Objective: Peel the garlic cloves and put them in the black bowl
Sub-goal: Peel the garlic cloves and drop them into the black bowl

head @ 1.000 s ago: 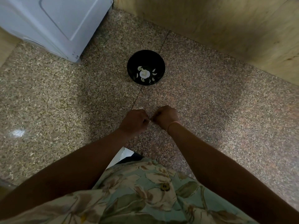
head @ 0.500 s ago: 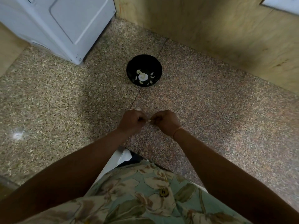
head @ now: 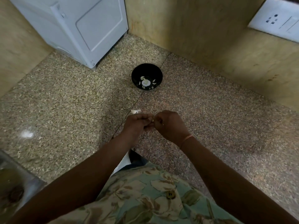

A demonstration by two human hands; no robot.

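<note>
Far L, low corner: metal sink [head: 11,183], blurred, only its edge in view. Above it a glare spot [head: 26,135] on the speckled stone counter [head: 72,110]. Back L we note a white appliance [head: 84,29] standing in the corner against the tan wall. Near centre, a small white scrap [head: 135,111] lies on the counter just beyond the knuckles of the left hand [head: 137,123]; we can't tell skin from clove. L hand: fingers curled in, tips pinching the garlic clove [head: 152,120], which sits betw. both hands, above the counter and well short of the bowl; only a pale sliver of it shows. Further back, on the same line, the black bowl [head: 146,70] stands upright on the counter, apart from the hands and near the back wall. Inside it are pale pieces [head: 145,82], one larger lump w/ smaller bits around it. The right hand [head: 169,125] meets the L one, fingers clenched round the clove's other side. A thin orange band [head: 186,140] circles the R wrist. Far R, top: white socket plate [head: 278,20] on the wall. Bottom: floral shirt [head: 145,199].
</note>
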